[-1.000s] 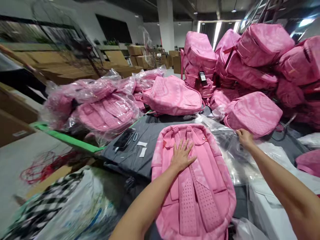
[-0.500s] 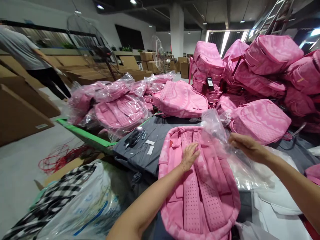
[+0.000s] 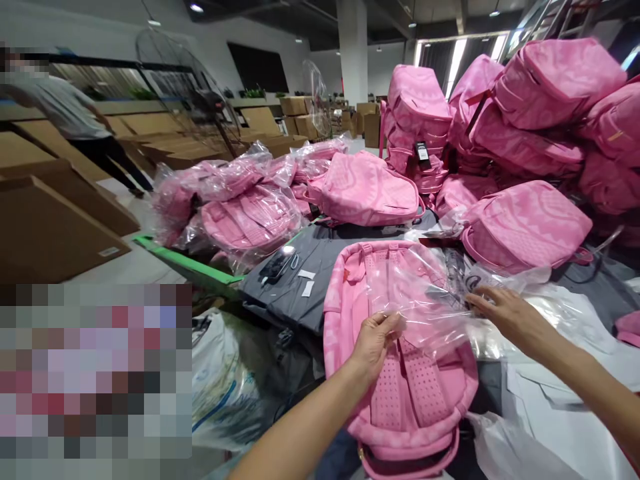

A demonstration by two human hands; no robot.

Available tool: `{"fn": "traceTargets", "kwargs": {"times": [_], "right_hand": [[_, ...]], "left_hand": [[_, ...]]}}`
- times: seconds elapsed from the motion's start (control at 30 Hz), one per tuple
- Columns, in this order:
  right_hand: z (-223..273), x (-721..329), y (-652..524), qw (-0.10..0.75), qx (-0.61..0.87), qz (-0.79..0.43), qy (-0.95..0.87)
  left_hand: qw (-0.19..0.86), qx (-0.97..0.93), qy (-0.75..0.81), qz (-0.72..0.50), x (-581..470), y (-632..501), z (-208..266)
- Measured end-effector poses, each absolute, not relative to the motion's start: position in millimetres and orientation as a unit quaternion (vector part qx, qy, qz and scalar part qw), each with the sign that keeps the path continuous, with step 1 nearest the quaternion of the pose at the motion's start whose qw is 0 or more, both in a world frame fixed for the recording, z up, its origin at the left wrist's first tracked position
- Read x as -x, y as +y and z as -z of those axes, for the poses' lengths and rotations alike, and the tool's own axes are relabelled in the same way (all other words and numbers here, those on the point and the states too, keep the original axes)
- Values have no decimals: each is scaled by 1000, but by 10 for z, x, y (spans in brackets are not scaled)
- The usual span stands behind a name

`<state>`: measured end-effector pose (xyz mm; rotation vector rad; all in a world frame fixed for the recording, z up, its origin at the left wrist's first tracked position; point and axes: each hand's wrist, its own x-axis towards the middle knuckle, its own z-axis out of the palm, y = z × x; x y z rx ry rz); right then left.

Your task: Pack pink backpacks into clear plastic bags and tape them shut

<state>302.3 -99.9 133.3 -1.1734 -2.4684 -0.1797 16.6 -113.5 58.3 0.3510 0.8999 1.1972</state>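
A pink backpack (image 3: 345,360) lies on the grey-covered table, its perforated shoulder straps facing up. Across its upper half stretches a clear plastic bag (image 3: 430,313), crumpled and partly see-through. My left hand (image 3: 375,343) pinches the bag's near edge between thumb and fingers, above the straps. My right hand (image 3: 507,320), to the right of the backpack, has its fingertips closed on the bag's other side. The backpack's grab handle loop hangs toward me at the bottom.
Pink backpacks (image 3: 560,80) are piled at the right; several plastic-wrapped backpacks (image 3: 250,220) lie at the left. A phone (image 3: 277,267) and white slips (image 3: 307,288) rest on the grey cover (image 3: 320,257). White sheets (image 3: 555,407) lie at right. A person (image 3: 85,113) stands far left. The lower left is pixelated.
My left hand has gone from lying on the straps to pinching the plastic bag. The bag has come down and left over the backpack. The view has shifted slightly.
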Motion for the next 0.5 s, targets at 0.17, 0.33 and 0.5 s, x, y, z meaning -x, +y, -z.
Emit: {"fn": "traceTargets", "kwargs": {"times": [0.17,0.33,0.5], "right_hand": [[-1061,-2402,-1483,298,500,-94,-807],[-862,-2163,-1335,433,528,-256,-684],[-1174,-2307,-1125,553,508,-407,-520]], "left_hand": [[702,-202,394,-558,-395,-1219,-789],[629,-314,390,-595,-491,-1287,-847],[535,-422,465,-565,-186,-1119,-551]]}}
